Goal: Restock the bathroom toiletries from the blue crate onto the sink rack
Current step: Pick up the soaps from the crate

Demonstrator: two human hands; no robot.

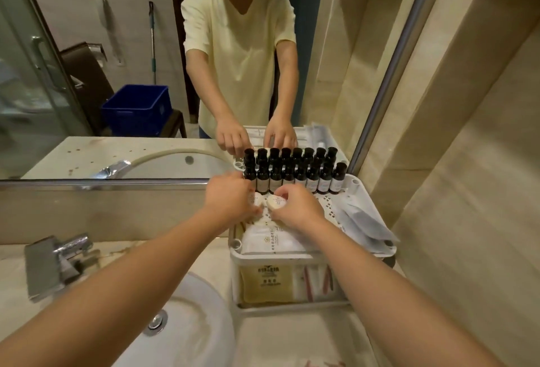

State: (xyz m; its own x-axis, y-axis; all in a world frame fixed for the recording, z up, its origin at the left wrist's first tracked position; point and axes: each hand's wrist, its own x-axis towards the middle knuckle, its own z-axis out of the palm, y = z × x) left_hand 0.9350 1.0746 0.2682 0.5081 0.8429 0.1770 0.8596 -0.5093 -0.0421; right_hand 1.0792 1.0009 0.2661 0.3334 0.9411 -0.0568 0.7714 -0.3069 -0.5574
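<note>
A white two-tier rack (pixel 362 194) stands on the counter to the right of the sink. Along its back edge runs a row of several small dark bottles (pixel 298 178) against the mirror. In front of them my right hand (pixel 295 209) pinches a round white wrapped soap (pixel 276 201). My left hand (pixel 230 200) holds another round soap (pixel 254 199) right beside it. White sachets (pixel 268 239) lie on the top tier below my hands. The blue crate (pixel 137 109) appears only as a mirror reflection, behind me.
The lower tier holds a yellowish packet (pixel 267 282) and wrapped slim items (pixel 315 282). Grey folded packets (pixel 362 226) lie on the rack's right side. A chrome tap (pixel 58 258) and white basin (pixel 187 331) sit at left. A beige tiled wall (pixel 467 162) closes the right.
</note>
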